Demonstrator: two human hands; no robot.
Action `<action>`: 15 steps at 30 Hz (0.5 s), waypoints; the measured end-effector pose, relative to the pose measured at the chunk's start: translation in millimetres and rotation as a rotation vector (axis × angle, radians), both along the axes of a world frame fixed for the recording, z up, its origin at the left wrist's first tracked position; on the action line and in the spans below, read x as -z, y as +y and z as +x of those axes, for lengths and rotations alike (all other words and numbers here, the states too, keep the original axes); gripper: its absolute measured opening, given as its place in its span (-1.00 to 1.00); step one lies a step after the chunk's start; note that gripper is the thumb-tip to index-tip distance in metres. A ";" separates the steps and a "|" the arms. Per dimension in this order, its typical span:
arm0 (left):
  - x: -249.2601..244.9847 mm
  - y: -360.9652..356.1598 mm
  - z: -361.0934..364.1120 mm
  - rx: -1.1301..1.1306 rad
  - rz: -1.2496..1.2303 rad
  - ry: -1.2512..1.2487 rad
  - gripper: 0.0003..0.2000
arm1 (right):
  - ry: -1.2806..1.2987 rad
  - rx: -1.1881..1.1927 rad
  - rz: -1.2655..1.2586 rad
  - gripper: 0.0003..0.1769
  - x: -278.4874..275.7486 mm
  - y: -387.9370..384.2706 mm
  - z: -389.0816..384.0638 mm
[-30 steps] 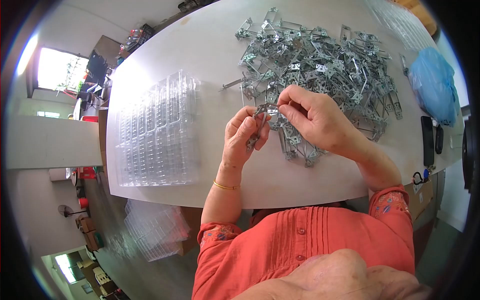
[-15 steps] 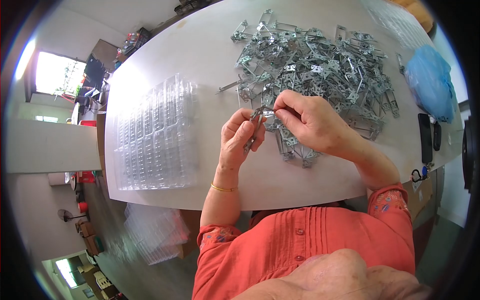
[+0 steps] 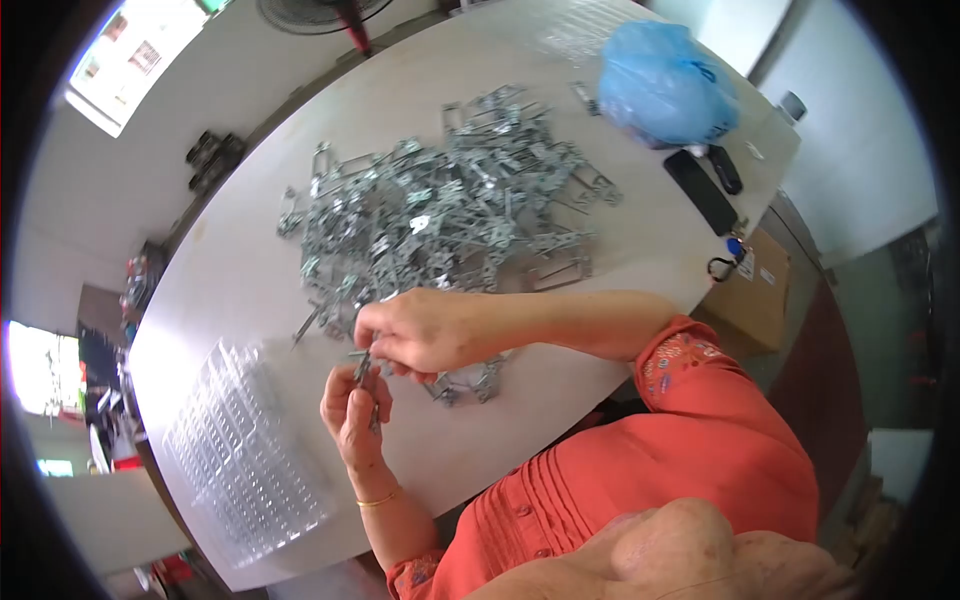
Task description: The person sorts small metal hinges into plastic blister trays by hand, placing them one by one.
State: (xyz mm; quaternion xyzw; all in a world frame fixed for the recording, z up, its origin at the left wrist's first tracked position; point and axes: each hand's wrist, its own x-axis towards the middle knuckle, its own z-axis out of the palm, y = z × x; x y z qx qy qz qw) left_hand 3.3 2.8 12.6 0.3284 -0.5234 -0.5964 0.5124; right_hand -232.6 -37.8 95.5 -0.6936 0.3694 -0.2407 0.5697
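Observation:
My left hand (image 3: 350, 418) is closed around a small grey metal bracket (image 3: 363, 368), whose upper end sticks out above the fingers. Just above it, my right hand (image 3: 430, 328) is bent over with its fingers pinched at the bracket's upper end. Its fingertips are partly hidden, so the exact grip is hard to make out. Behind both hands lies a large loose pile of similar metal brackets (image 3: 440, 205), and a few pieces show below my right wrist.
Clear plastic trays (image 3: 240, 450) lie left of my hands on the white table (image 3: 450, 465). At the far right are a blue plastic bag (image 3: 665, 85), a black phone (image 3: 702, 190), a smaller black object (image 3: 725, 170) and a key ring (image 3: 728, 262). A cardboard box (image 3: 755, 305) stands beyond the edge.
The head view has turned to the right, so the table and pile appear shifted and rotated. Both hands stay together at the bracket, and my right hand now bends further over it.

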 end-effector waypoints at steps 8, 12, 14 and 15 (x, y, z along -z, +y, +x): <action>0.3 0.7 0.0 0.071 -0.028 -0.051 -0.43 | -0.102 -0.097 0.285 -0.71 4.9 -9.9 0.4; -1.5 2.5 -3.0 0.086 -0.020 -0.120 -0.44 | -0.008 -0.104 0.078 -0.73 7.8 -11.3 -2.2; -1.8 3.3 -3.3 0.098 0.003 -0.137 -0.45 | 0.021 -0.065 -0.069 -0.75 11.4 -11.4 -1.0; -1.8 3.8 -4.6 0.120 0.010 -0.153 -0.47 | 0.014 -0.027 -0.125 -0.76 12.1 -9.7 -0.2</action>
